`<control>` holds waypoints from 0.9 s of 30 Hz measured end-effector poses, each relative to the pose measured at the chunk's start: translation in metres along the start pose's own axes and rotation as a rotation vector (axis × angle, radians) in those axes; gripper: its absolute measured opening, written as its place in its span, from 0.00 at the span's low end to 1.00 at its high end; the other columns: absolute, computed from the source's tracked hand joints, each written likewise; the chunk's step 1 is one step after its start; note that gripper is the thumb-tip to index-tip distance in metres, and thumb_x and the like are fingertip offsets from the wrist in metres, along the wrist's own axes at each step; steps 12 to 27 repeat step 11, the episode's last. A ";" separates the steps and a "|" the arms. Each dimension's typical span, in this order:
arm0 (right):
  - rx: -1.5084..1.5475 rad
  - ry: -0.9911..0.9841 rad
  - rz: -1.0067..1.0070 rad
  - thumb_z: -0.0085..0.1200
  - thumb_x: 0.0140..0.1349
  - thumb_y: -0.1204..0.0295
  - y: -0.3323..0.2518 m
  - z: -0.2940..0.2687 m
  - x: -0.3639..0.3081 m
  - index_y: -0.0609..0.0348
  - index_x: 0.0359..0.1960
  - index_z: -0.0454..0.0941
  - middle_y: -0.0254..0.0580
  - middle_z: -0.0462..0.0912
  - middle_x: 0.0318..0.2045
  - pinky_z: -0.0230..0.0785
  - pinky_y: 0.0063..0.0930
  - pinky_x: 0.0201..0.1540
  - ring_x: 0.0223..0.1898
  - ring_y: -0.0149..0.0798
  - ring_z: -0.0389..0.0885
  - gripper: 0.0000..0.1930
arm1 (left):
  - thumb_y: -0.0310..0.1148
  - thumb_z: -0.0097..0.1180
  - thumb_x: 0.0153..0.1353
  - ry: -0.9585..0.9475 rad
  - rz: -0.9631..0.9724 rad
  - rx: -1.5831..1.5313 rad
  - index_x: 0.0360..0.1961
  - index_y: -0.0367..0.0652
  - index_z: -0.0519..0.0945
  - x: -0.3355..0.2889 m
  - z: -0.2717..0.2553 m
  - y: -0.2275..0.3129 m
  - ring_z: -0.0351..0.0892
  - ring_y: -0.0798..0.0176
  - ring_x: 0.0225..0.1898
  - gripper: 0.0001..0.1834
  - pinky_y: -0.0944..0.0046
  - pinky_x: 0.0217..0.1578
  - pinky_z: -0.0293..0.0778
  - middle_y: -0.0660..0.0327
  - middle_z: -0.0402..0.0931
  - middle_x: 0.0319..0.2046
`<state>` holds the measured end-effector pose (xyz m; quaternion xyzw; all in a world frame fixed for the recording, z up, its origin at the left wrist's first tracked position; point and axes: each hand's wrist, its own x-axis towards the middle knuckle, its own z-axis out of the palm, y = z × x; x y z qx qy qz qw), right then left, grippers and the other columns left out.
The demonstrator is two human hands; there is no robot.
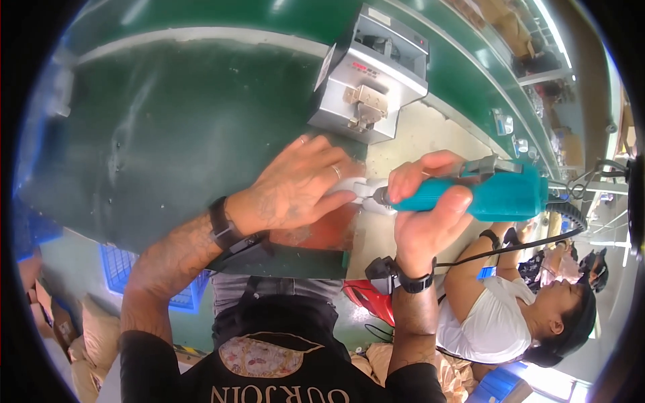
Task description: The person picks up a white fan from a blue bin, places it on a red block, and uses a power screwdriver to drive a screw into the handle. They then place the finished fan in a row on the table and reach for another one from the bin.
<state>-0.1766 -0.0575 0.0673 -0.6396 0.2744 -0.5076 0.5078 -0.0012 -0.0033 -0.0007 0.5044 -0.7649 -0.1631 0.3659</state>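
Observation:
My right hand [430, 227] is wrapped round a teal electric screwdriver [509, 195], which lies nearly level with its tip pointing left. At that tip sits a small white plastic part [349, 186], pinched by the fingers of my left hand [295, 180]. The bit meets or almost touches the part; exact contact is too small to tell. Beneath the left hand, a reddish-brown patch [316, 232] covers the near edge of the green worktable [201, 127].
A grey metal machine [336, 101] with a clamp-like front stands just beyond my hands. The screwdriver's black cable [571, 225] curls at the right. A co-worker in a white shirt [494, 322] sits close on that side. A blue crate [195, 292] is below the table.

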 end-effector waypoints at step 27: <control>-0.025 0.007 0.034 0.51 0.64 0.37 0.009 -0.003 -0.012 0.68 0.48 0.68 0.44 0.73 0.21 0.66 0.33 0.26 0.20 0.37 0.71 0.38 | 0.38 0.64 0.60 -0.068 -0.079 -0.022 0.53 0.51 0.81 0.000 -0.001 0.002 0.72 0.55 0.47 0.20 0.50 0.52 0.66 0.63 0.78 0.48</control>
